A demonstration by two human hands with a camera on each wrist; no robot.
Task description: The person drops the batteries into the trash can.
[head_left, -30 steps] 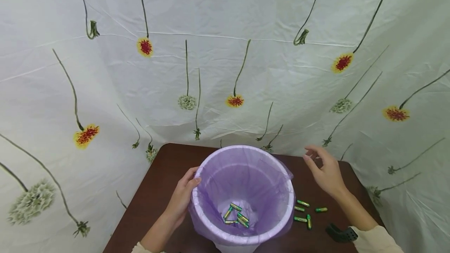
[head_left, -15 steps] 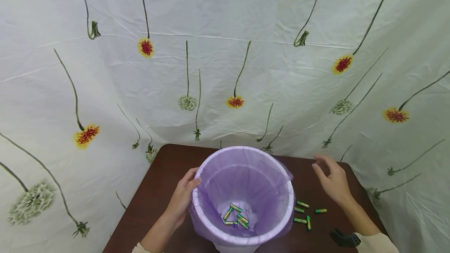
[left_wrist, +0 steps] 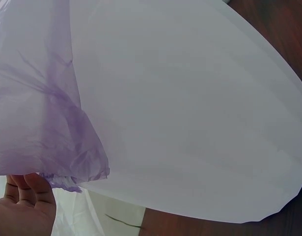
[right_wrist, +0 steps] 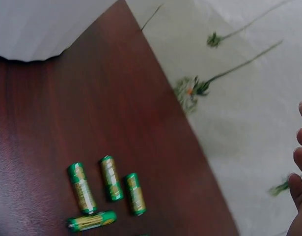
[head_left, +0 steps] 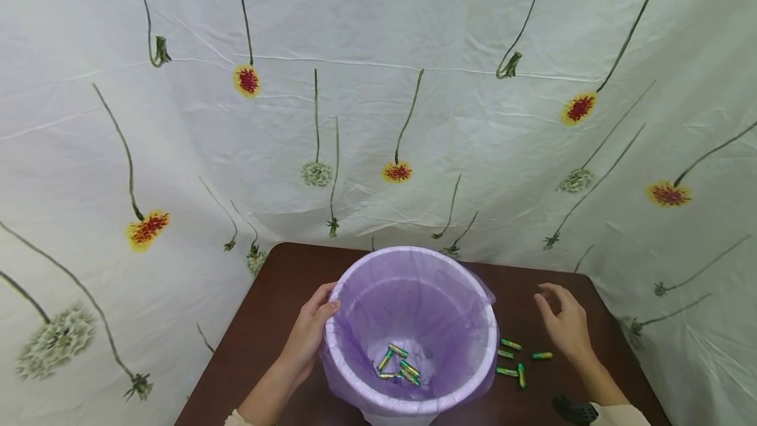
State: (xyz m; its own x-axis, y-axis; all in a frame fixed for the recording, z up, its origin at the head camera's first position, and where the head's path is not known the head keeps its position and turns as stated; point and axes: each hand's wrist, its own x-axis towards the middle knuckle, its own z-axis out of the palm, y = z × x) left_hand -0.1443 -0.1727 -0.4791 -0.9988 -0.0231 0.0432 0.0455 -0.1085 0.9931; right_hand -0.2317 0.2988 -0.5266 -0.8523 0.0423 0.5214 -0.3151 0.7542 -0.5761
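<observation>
A white trash bin [left_wrist: 190, 113] stands on the table, lined with a thin purple bag [head_left: 414, 304] folded over its rim. At the bin's left side my left hand [head_left: 307, 331] grips the rim, thumb on top and fingers outside. Several green-and-gold batteries [head_left: 399, 351] lie at the bottom of the bin. To the right of it, several more batteries [right_wrist: 111, 178] lie loose on the table. Just above and beyond these hovers my right hand [head_left: 564, 324], fingers loosely bent, holding nothing. In the right wrist view only its fingertips show, at the right edge.
The dark brown table [head_left: 266, 301] has rounded far corners. Behind and around it hangs a pale cloth [head_left: 378, 117] printed with flowers. A black band [head_left: 573, 409] is around my right wrist.
My right hand has moved slightly right and come down nearer the loose batteries. The left hand keeps its grip on the rim, and the batteries lie as before.
</observation>
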